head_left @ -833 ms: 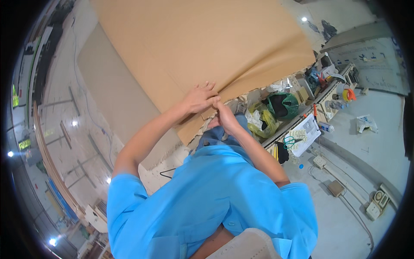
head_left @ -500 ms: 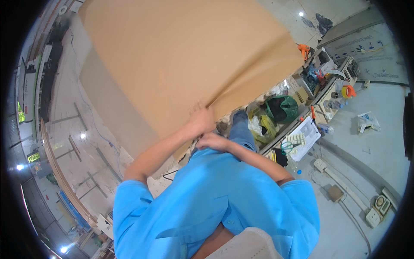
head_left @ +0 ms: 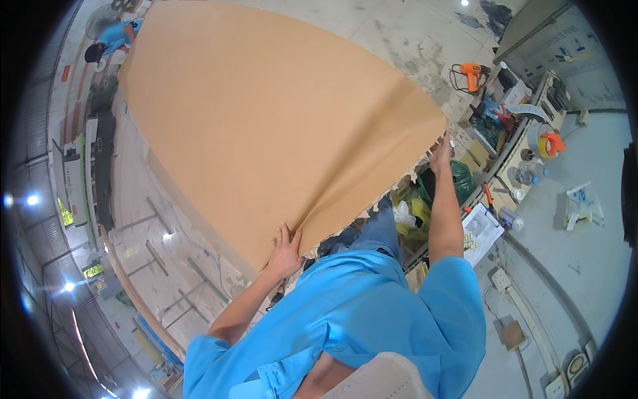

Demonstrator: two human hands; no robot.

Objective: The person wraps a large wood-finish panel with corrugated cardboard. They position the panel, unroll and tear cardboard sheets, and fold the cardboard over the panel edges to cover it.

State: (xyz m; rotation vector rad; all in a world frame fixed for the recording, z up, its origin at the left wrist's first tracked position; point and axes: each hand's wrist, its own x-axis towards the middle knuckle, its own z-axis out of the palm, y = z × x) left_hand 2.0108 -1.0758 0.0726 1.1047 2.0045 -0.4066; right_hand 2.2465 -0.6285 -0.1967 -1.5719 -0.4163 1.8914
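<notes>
A large brown sheet [head_left: 266,126], which looks like paper, spreads away from my body. A long raised crease runs across it from near my left hand towards its right side. At the sheet's near edge, my left hand [head_left: 286,256] rests with its fingers apart on the surface. My right arm reaches out to the right, where my right hand [head_left: 440,157] grips the sheet's right corner; some of those fingers are hidden by the edge.
At right, a narrow bench carries an orange heat gun [head_left: 472,77], tape rolls [head_left: 550,143], bottles [head_left: 523,176] and a clipboard [head_left: 482,233]. Green and yellow bags [head_left: 458,179] sit below the sheet's edge. Metal frames lie on the left floor. Another person [head_left: 114,38] bends at the far left.
My hands have moved apart: the right from my waist out to the sheet's right corner, the left down towards the near edge. Another person has come into view at the far left.
</notes>
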